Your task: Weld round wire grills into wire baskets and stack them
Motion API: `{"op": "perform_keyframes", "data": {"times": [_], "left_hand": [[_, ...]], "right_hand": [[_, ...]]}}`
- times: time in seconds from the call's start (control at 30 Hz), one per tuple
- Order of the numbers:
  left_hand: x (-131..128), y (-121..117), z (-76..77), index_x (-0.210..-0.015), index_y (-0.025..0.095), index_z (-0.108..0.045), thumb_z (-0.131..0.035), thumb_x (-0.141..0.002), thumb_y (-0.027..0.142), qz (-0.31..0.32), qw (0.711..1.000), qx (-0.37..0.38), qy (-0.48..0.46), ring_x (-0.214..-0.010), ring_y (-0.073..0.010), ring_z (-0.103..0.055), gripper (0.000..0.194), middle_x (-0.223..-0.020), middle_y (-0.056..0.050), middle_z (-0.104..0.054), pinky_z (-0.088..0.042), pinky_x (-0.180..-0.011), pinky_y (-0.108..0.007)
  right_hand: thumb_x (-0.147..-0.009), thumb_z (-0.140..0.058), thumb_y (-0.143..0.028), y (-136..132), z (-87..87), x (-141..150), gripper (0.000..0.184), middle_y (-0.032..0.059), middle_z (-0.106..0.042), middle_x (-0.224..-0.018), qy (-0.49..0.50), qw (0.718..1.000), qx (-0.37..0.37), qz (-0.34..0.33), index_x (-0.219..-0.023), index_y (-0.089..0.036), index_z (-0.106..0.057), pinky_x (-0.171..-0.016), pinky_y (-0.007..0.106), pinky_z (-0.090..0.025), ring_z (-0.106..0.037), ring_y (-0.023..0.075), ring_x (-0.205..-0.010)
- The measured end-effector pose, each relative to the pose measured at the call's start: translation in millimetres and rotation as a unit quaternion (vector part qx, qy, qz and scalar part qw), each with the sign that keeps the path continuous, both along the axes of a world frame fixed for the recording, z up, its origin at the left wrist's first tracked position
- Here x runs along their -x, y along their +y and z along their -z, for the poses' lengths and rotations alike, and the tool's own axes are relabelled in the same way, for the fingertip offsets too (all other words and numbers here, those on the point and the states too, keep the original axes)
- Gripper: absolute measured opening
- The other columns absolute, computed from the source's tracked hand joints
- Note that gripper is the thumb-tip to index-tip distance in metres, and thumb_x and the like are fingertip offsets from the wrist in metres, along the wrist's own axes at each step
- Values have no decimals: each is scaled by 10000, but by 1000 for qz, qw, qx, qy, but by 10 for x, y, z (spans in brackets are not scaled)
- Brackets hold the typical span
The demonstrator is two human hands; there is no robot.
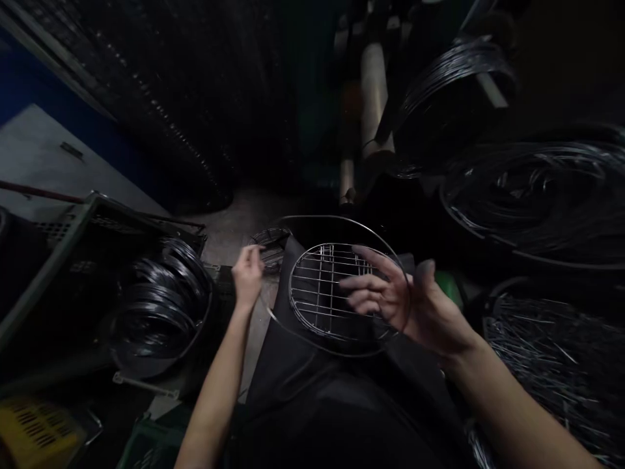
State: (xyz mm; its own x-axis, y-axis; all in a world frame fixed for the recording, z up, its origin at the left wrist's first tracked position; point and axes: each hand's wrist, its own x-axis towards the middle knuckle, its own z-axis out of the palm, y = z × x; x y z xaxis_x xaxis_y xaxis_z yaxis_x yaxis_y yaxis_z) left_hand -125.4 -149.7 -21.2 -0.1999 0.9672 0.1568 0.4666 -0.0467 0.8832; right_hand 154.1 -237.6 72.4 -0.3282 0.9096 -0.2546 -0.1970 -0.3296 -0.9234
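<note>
My left hand (pixel 248 273) is closed with its fingers curled round the left side of a large thin wire ring (pixel 336 217). The ring is held tilted above a round wire rack (pixel 317 303) with parallel bars, which lies over the dark apron (pixel 332 404) on my lap. My right hand (pixel 398 303) is open, fingers spread and thumb apart, over the rack's right side. The ring's right edge passes across this palm; I cannot tell whether it presses on it. Beyond my left hand, a second round wire rack (pixel 271 240) is partly hidden.
At left, coiled wire rings (pixel 166 299) are stacked by a dark crate (pixel 92 208). A yellow crate (pixel 39 433) sits lower left. To the right are a large bin of rings (pixel 537 189) and a container of short metal rods (pixel 551 352). A machine shaft (pixel 374 85) stands ahead.
</note>
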Motion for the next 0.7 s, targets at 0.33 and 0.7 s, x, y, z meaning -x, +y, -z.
{"op": "perform_keyframes", "data": {"times": [0.33,0.7], "left_hand": [[-379,327,717,-1028,147,-706,-567,-830,470,234,959,143,-71,-1005,-231,-645,403,-1055,-88,-710,-477,-930,-332],[-193,75,584,-1151,144,-659,-606,-812,420,239,948,201,-61,-901,-214,-650,440,-955,-76,-712,-514,-864,-326]], "right_hand": [[-795,-557,-427,-122,627,-609,432,93,-700,-924,-493,828,-77,257,-1145,-197,-665,-700,384,-537,-645,228,-721],[-857,-479,-417,-282,1483,-837,468,74,-676,-1093,-432,878,-10,205,-1255,-204,-601,-850,399,-511,-632,240,-966]]}}
